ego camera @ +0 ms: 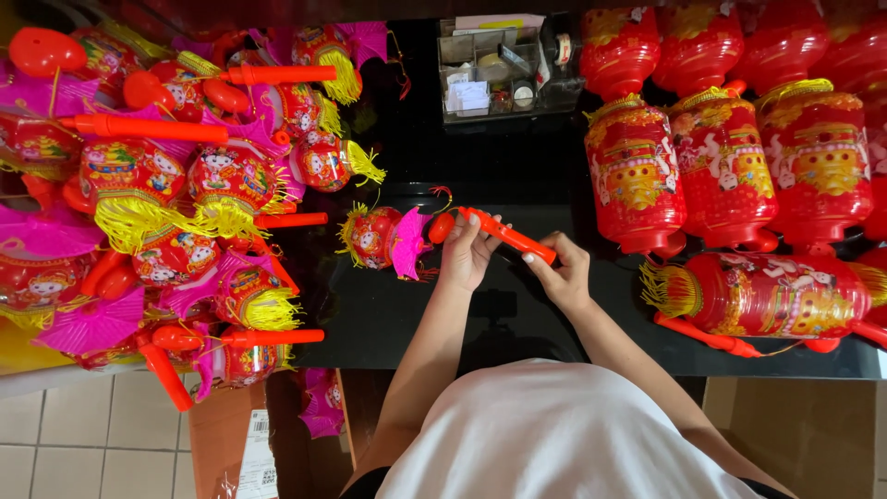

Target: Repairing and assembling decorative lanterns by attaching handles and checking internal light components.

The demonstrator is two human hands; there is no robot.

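Both my hands hold an orange-red plastic handle stick (506,235) over a black glossy table (517,176). My left hand (467,253) grips its left end, near a small red bulb on the tip. My right hand (562,273) pinches its right end. A small round red lantern (373,237) with yellow fringe and a pink fan piece lies on the table just left of the stick's tip, joined to it by a thin wire.
A heap of small red lanterns (166,194) with pink fans and orange sticks fills the left side. Large red cylinder lanterns (730,166) stand at the right; one lies on its side (767,296). A compartment box of small parts (499,69) sits at the back.
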